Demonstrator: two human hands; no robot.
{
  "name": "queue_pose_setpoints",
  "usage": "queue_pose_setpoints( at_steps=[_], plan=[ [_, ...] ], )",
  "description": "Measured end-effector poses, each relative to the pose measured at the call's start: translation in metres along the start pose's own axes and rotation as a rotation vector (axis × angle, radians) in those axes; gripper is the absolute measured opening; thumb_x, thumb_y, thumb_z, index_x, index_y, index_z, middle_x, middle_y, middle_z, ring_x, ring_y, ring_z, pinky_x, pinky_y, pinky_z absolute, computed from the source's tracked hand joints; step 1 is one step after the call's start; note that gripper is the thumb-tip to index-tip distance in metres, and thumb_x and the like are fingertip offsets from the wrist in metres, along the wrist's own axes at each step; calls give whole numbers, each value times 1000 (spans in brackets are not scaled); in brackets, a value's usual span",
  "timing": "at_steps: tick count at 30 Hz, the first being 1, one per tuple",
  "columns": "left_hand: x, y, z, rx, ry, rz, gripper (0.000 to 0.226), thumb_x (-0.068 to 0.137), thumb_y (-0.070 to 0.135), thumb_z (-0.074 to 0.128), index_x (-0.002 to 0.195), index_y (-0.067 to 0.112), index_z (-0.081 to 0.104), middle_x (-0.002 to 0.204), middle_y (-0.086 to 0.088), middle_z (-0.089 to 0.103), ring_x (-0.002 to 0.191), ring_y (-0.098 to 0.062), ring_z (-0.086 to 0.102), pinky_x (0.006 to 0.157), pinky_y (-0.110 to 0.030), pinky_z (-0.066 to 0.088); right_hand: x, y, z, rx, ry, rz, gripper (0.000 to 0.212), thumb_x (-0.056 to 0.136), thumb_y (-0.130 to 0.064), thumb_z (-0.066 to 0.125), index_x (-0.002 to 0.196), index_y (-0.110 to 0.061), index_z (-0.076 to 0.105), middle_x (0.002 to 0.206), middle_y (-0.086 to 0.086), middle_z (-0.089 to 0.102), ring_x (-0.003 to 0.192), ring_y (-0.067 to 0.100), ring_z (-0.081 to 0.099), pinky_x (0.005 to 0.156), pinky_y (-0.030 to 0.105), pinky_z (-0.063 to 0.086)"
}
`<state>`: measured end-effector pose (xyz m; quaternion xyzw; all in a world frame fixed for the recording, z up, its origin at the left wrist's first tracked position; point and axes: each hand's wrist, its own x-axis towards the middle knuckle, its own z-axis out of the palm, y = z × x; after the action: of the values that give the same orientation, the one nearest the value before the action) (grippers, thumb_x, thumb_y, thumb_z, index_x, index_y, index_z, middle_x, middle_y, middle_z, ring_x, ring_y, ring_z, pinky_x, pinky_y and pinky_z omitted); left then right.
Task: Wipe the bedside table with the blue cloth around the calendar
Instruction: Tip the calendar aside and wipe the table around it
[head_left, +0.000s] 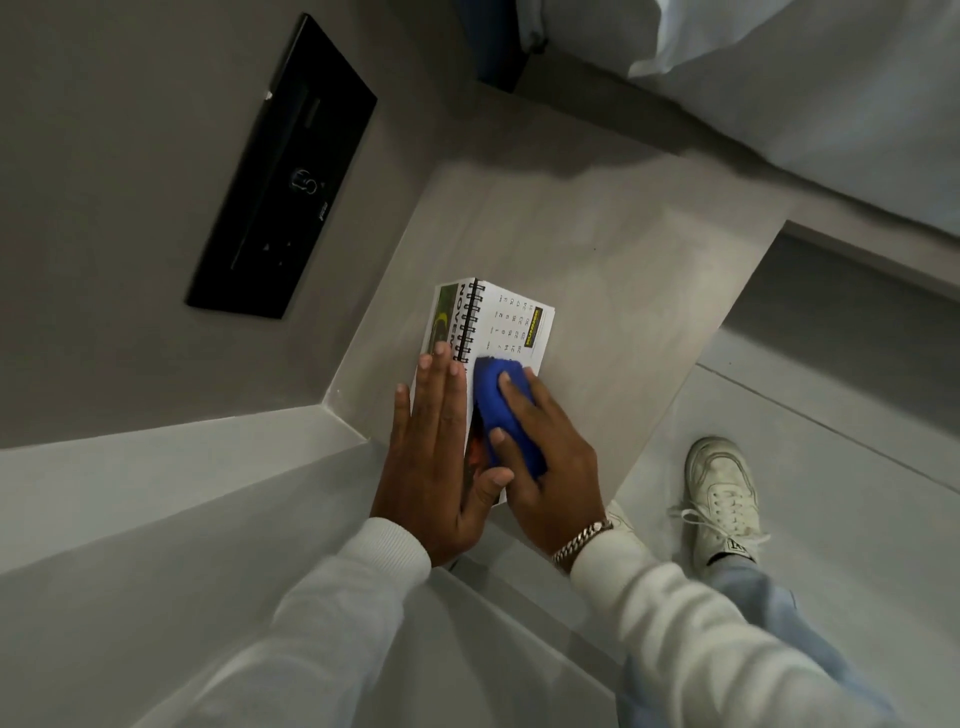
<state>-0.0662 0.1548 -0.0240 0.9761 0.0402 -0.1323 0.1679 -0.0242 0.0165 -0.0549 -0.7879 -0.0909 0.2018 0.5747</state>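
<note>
Fingers (511, 387) of the right hand (550, 457) curl over a bunched blue cloth (506, 410), holding it pressed against the near end of the white spiral-bound desk calendar (498, 322). Those of the left hand (434, 452) lie flat and straight, held together, against the calendar's other face, steadying it without gripping. That calendar stands near the front left of the pale grey-beige tabletop (623, 270) of the bedside table, close to the grey wall. By my judgement the wiping is at an early or middle stage: the cloth sits on the calendar itself, and the broad bare surface beyond and to the right shows no sign either way of being wiped. No containers are visible.
</note>
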Motion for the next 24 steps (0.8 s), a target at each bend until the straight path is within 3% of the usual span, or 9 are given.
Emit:
queue_pose_setpoints(
  at_steps=[4,5,8,10,14,17,18,22,24],
  plan=[
    [1,-1,0,-27,7,4,85,93,64,20,153,13,-13,166,-8,-10,153,-27,-3,122,-57,10,42,-2,-5,-45,106,-6,51,92,-29,52,141,-17,42,151,13,40,131,10,36,104,-2,20],
    [2,0,0,-31,8,4,86,93,64,20,153,13,-12,166,-8,-10,153,-27,-4,122,-57,9,49,0,-6,-44,124,4,51,92,-27,53,141,-17,42,150,14,40,130,13,40,104,0,22],
    [0,1,-2,-26,-5,7,85,94,62,20,154,10,-9,165,-10,-10,153,-28,-4,122,-57,8,46,7,-5,-29,102,69,51,94,-22,54,142,-18,38,152,15,37,136,29,42,110,35,41],
    [-1,2,-2,-21,-12,2,85,94,62,20,154,10,-9,165,-9,-11,153,-27,-5,123,-55,7,29,13,-3,-37,72,93,52,94,-19,56,143,-19,37,151,16,39,134,31,44,106,47,46],
    [0,3,-3,-33,6,9,84,93,66,15,154,15,-12,165,-4,-14,154,-26,-3,122,-54,8,-4,14,4,-31,39,86,53,91,-23,56,141,-21,39,150,13,41,136,26,41,110,43,42],
    [1,5,-6,-45,7,19,83,93,66,14,153,15,-13,165,-8,-10,153,-27,-1,122,-57,10,6,4,5,-23,81,35,53,91,-29,54,141,-26,37,150,11,41,137,18,39,112,17,33],
    [1,5,-7,-48,5,20,83,94,65,15,153,15,-13,165,-12,-7,153,-28,-1,121,-58,11,15,2,5,-15,111,16,52,92,-28,55,141,-26,37,150,10,41,137,17,38,112,14,31],
    [2,6,-9,-43,-3,19,83,94,63,15,153,11,-10,164,-16,-1,153,-29,-1,121,-59,13,50,-1,8,9,225,73,51,94,-23,55,142,-21,40,150,9,42,140,20,37,114,37,37],
    [2,6,-9,-34,-3,18,84,94,63,16,153,7,-6,165,-16,-2,153,-29,-1,122,-57,11,53,2,10,8,242,109,51,94,-21,56,142,-20,40,150,9,43,139,18,37,114,31,35]
  ],
)
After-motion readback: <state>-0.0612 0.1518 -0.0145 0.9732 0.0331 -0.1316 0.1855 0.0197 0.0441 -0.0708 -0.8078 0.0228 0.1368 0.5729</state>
